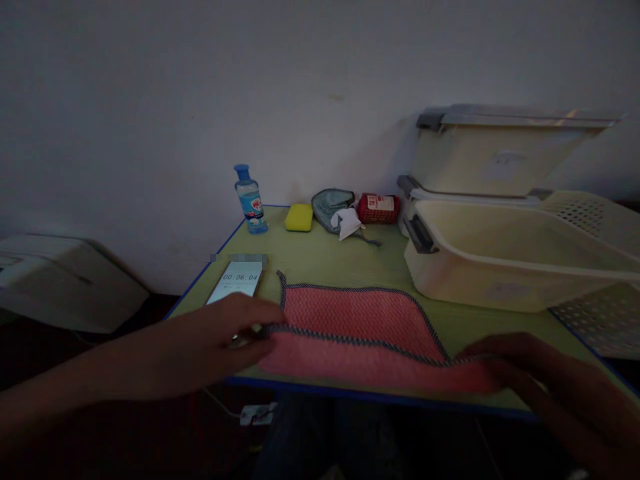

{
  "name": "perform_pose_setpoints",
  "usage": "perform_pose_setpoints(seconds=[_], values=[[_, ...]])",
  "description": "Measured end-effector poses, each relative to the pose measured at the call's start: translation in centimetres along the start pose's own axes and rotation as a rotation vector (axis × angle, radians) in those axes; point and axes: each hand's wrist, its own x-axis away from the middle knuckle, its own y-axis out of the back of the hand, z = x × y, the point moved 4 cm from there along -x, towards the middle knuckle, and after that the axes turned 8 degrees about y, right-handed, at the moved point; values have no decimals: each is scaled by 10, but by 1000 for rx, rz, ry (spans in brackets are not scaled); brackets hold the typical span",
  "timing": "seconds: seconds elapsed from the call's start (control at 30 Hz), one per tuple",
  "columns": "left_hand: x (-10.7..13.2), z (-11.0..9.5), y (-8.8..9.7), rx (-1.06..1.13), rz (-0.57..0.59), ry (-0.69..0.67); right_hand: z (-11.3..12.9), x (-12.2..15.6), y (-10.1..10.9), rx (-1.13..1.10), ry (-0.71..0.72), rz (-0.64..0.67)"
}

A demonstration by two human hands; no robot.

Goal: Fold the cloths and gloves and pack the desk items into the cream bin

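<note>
A pink cleaning cloth [350, 310] with a dark striped edging lies on the green table, its near part lifted and folded back toward the far side. My left hand [235, 340] pinches the folded edge at its left corner. At the right corner, my right hand [520, 367] grips the same edge between thumb and fingers. Just beyond my left hand lies a phone [239, 280] with a timer on its screen, its lower part hidden by that hand.
Along the back stand a blue bottle [251, 203], a yellow sponge [299, 218], a grey-green cloth [327, 207], a white crumpled piece [347, 223] and a red packaged roll [379, 208]. Cream plastic bins [475, 287] crowd the right side. A white box [65, 280] sits off to the left.
</note>
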Motion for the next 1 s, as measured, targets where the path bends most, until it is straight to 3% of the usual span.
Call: perform_pose_setpoints(seconds=[0.07,0.17,0.33,0.47,0.63,0.8,1.0], values=[[-23,-2,11,71,44,-23,18,-33,10,-52,25,-43],[-60,2,15,55,112,-14,31,-72,7,-81,26,2],[-97,18,1,-87,121,34,14,-95,-35,40,-18,175],[-103,19,-8,-165,90,90,7,-102,-57,216,-58,279],[-102,11,-10,-206,116,127,11,-109,-64,366,-88,380],[-105,11,-14,-176,140,78,13,-109,-69,448,-22,357],[-113,17,-18,-264,77,73,18,-109,-71,528,-16,368]])
